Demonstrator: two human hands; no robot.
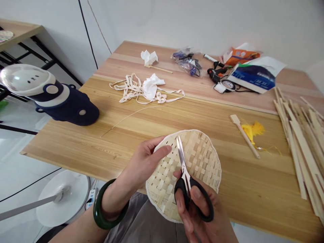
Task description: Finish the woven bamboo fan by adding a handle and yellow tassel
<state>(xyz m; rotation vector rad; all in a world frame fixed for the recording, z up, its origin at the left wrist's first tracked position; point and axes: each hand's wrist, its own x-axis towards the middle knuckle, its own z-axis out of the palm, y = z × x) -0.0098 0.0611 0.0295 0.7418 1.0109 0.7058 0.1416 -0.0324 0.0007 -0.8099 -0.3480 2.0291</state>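
Observation:
A round woven bamboo fan face (202, 162) with white edging sits over my lap at the table's front edge. My left hand (149, 158), a dark green bangle on its wrist, grips the panel's left side, thumb on top and fingers underneath. In my right hand (202, 206) is a pair of black-handled scissors (184, 168), its fingers through the loops. The slightly parted blades point away from me, over the weave near the upper rim. Whether the tips touch anything is too small to tell.
White fabric tape (131, 87) lies tangled with crumpled tissue (152, 86), near a threaded needle (105, 133). A wooden handle (244, 136) and yellow tassel (253, 131) lie to the right, beside bamboo strips (301, 145). A glue gun (215, 74) lies behind; a navy figure (68, 104) stands left.

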